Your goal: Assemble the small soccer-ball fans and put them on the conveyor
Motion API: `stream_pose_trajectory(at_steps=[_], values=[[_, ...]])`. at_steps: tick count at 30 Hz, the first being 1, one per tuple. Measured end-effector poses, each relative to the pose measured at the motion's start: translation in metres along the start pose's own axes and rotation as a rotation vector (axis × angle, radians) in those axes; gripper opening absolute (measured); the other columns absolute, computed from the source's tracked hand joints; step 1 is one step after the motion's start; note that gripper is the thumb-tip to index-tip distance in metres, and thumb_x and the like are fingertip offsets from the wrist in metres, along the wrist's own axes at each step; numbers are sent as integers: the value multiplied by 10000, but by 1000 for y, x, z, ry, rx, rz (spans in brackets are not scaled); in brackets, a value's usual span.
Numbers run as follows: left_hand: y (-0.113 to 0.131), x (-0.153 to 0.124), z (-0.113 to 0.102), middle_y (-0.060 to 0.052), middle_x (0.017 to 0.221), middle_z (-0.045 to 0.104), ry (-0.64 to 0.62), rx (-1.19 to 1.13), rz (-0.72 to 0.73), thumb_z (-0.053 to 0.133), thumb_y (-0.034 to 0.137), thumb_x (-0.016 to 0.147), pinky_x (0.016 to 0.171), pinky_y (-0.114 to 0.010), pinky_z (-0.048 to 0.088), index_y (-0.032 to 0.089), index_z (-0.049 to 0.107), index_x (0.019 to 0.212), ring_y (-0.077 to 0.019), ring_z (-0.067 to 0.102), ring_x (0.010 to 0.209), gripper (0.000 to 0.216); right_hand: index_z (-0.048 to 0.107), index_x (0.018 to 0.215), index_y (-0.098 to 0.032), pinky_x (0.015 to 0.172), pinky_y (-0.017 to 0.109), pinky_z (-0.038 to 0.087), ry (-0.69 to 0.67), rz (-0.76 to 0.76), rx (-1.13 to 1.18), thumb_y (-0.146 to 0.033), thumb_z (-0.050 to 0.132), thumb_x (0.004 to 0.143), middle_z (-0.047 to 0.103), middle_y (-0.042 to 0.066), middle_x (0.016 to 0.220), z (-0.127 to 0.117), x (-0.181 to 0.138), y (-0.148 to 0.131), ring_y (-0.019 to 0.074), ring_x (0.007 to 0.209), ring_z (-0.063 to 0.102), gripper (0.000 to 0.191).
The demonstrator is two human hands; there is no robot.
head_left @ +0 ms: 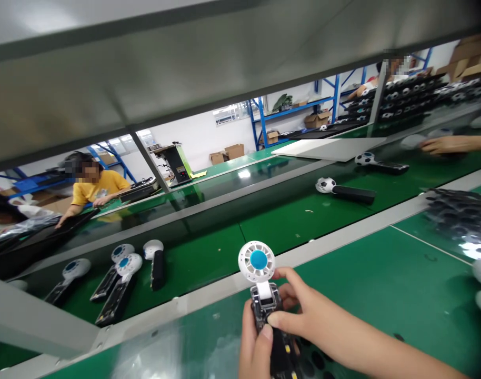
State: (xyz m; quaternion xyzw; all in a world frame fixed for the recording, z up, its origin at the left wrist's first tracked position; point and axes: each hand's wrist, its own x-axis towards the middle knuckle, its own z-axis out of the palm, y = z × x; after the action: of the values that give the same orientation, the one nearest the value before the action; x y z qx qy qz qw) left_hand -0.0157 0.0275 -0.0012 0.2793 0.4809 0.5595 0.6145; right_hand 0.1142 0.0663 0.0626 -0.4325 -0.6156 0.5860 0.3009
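Observation:
In front of me is a handheld fan with a round white slotted head, a blue centre and a black handle. The handle's near face shows circuitry and small yellow parts. My left hand is closed around the handle's left side, thumb on its face. From the right, my right hand pinches the top of the handle just below the head, its thumb pressing the face. Some of its fingers are hidden behind the handle.
Several similar fans lie on the green conveyor belt; others have football-patterned heads. Dark plastic pieces are stacked at right. Another person's hand reaches over the belt. A person in yellow works opposite. A metal shelf hangs overhead.

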Motion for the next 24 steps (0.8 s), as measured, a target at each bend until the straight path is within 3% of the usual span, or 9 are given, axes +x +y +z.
stream_pose_trajectory(at_steps=[3, 5, 9, 12, 15, 18, 21, 24], values=[[5, 0, 5, -56, 670, 681, -4, -1, 23, 636, 560, 610, 582, -303, 462, 180, 395, 1132, -233, 654, 638, 689, 368, 1117, -214, 610, 270, 473, -59, -70, 49, -339, 369, 854, 575, 15, 907, -4, -4, 11, 125, 621, 588, 291], [13, 2, 7, -64, 716, 683, 5, -3, 74, 657, 485, 629, 536, -265, 445, 175, 445, 1029, -206, 645, 634, 549, 444, 1084, -213, 724, 290, 471, -2, -130, -142, -326, 323, 891, 583, 27, 944, -12, -9, 21, 145, 762, 594, 254], [42, 9, 7, -25, 700, 662, 51, 49, 88, 590, 319, 707, 482, -225, 416, 191, 481, 904, -148, 606, 561, 259, 586, 1033, -250, 944, 429, 325, 30, -211, -480, -211, 539, 774, 545, 52, 1144, -30, -18, 48, 253, 1108, 434, 266], [61, 23, 9, 12, 612, 628, 70, 105, 127, 512, 278, 768, 493, -214, 416, 201, 474, 862, -118, 573, 522, 127, 489, 1214, -295, 972, 546, 237, 30, -246, -750, -334, 510, 820, 453, 52, 1312, -34, -22, 63, 317, 1220, 304, 397], [72, 52, 20, 37, 576, 568, 65, 172, 192, 489, 248, 805, 481, -225, 425, 183, 475, 863, -112, 550, 506, 88, 456, 1239, -309, 906, 564, 306, 39, -282, -955, -295, 477, 835, 456, 58, 1317, -28, -21, 63, 333, 1193, 343, 404], [86, 92, 37, 7, 744, 579, 66, 244, 220, 475, 298, 845, 515, -252, 464, 162, 521, 948, -99, 544, 571, 176, 569, 1079, -291, 801, 512, 384, 105, -303, -1007, -179, 490, 799, 558, 71, 1163, -15, -16, 56, 317, 1053, 459, 311], [110, 123, 55, -40, 933, 597, 69, 314, 202, 478, 339, 844, 630, -309, 500, 168, 549, 1001, -133, 578, 729, 242, 590, 981, -302, 735, 422, 423, 73, -363, -931, -165, 530, 784, 588, 36, 1026, -6, -7, 51, 256, 927, 512, 247], [132, 118, 69, -54, 1060, 586, 43, 360, 242, 550, 292, 806, 776, -378, 479, 173, 574, 994, -186, 566, 920, 223, 580, 971, -308, 701, 385, 437, 46, -402, -909, -145, 591, 738, 582, 36, 1012, -4, 4, 57, 244, 888, 528, 285]])
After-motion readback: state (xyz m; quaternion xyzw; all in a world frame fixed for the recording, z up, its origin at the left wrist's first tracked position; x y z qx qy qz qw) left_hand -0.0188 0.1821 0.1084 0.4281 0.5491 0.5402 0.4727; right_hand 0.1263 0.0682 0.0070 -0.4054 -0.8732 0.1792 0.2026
